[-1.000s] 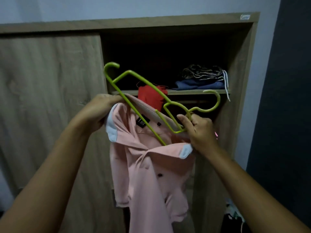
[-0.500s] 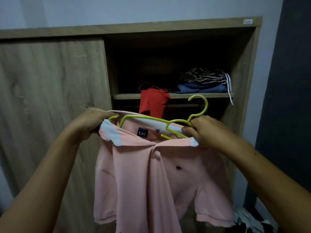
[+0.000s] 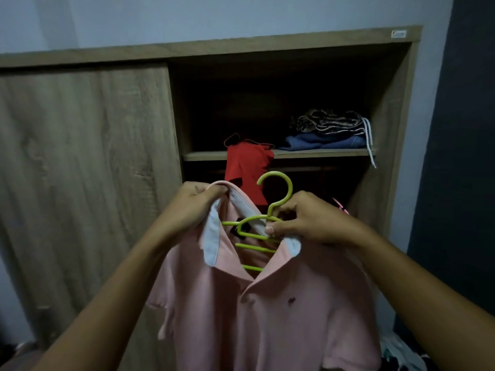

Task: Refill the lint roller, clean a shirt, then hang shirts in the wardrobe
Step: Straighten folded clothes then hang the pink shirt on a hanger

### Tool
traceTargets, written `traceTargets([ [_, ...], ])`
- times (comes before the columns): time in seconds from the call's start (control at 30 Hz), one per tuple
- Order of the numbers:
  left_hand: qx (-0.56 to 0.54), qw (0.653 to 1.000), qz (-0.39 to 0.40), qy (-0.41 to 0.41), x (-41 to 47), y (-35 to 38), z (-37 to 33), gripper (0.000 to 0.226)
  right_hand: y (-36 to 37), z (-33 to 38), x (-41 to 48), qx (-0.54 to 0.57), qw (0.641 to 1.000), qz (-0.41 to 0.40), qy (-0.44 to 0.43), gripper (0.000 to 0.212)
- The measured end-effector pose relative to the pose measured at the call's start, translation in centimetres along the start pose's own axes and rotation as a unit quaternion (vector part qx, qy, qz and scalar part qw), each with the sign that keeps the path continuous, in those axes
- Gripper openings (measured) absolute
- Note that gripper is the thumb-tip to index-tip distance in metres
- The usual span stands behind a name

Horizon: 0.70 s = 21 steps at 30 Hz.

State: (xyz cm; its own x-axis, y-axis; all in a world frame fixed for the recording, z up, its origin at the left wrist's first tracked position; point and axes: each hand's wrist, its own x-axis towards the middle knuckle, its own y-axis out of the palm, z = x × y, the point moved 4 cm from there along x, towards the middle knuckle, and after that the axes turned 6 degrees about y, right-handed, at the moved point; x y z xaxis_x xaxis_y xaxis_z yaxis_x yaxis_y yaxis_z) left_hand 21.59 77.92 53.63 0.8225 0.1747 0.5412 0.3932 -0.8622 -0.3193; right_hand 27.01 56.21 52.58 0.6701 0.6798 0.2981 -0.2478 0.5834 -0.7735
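A pink polo shirt (image 3: 267, 311) with a pale blue collar hangs in front of me on a lime green hanger (image 3: 278, 194), whose hook points up. My left hand (image 3: 192, 204) grips the shirt's collar at its left side. My right hand (image 3: 308, 220) pinches the hanger's neck together with the right collar. The hanger's bars show inside the open neck. Behind stands the wooden wardrobe (image 3: 267, 44), its right half open.
A red shirt (image 3: 247, 164) hangs inside the wardrobe just behind the hanger. Folded clothes (image 3: 329, 132) lie on the shelf (image 3: 203, 156). The sliding door (image 3: 85, 170) covers the left half. A dark wall stands at the right, and clutter lies on the floor at the lower right.
The hanger has turned from lying tilted across the collar to upright with its hook up, and it now sits inside the shirt's neck. Both hands have moved closer together.
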Motion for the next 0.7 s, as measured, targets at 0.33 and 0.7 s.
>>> traceTargets([
  [0.33, 0.101, 0.986, 0.084, 0.102, -0.7, 1.0, -0.5, 0.045, -2.2, 2.4, 0.9, 0.052, 0.993, -0.080, -0.065, 0.016],
  [0.7, 0.196, 0.958, 0.035, 0.206, -0.8, 1.3, -1.6, 0.054, -5.4, 2.1, 0.0, 0.234, 0.968, -0.088, 0.023, 0.025],
])
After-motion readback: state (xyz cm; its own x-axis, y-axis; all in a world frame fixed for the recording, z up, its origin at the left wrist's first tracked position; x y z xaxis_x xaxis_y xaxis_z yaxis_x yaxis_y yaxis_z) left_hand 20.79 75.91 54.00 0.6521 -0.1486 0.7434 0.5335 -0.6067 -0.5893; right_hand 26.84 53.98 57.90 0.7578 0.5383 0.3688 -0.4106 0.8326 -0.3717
